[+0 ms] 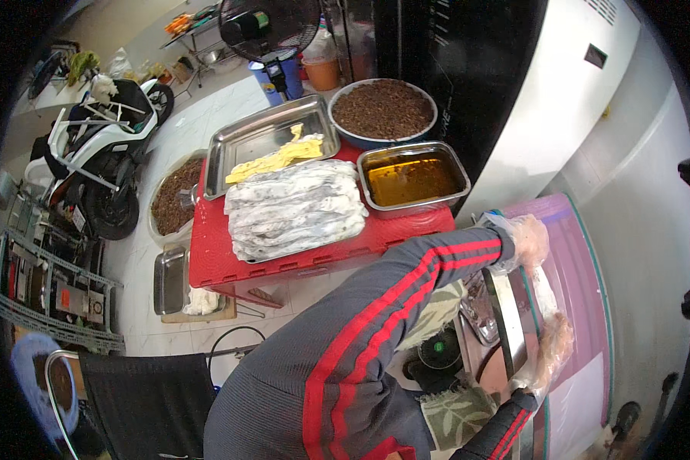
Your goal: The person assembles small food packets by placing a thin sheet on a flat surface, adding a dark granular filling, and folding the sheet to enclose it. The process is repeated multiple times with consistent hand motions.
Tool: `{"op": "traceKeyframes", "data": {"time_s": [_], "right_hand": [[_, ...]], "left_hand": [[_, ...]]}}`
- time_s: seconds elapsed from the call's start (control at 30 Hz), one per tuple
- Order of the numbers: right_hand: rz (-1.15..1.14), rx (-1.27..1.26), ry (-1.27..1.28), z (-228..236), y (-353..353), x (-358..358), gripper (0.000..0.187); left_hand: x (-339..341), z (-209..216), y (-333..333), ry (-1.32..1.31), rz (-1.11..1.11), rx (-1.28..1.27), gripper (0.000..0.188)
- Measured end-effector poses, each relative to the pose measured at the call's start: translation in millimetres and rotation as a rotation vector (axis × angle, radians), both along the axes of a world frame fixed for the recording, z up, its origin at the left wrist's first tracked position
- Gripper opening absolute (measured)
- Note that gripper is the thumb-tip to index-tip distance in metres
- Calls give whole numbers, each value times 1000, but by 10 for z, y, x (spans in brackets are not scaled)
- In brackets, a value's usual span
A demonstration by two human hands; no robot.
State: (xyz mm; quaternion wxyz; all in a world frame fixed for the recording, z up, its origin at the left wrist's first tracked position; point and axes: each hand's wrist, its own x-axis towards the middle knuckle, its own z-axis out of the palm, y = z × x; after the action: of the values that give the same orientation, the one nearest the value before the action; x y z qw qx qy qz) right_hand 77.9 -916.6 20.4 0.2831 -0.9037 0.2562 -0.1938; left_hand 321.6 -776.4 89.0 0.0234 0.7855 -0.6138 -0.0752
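Behind the gloved left hand (523, 239), a metal pan (507, 322) shows only edge-on.

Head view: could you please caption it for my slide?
Gloved left hand and right hand grip a metal pan beside a red table of food trays.

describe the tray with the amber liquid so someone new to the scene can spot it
Start at the red table in the middle of the view. At its right rear corner, just in front of the round bowl of dark brown filling, sits a small rectangular steel tray. It alone holds clear amber liquid; the neighbouring trays hold pale rolled sheets and yellow strips.
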Motion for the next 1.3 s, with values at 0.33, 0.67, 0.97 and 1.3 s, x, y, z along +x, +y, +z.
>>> {"op": "traceKeyframes", "data": {"time_s": [0.33,0.67,0.97,1.3], "right_hand": [[91,157,-45,361,322,30,36],[180,206,-97,529,840,5,38],[295,418,-162,376,884,64,35],[140,323,-175,489,1024,-217,32]], "left_hand": [[-634,787,1706,1047,-107,-846,35],[-1110,1598,4593,411,876,-1210,35],[-1924,1154,6662,241,1433,-1256,48],[-2218,-356,7377,-190,2037,-198,33]]}}
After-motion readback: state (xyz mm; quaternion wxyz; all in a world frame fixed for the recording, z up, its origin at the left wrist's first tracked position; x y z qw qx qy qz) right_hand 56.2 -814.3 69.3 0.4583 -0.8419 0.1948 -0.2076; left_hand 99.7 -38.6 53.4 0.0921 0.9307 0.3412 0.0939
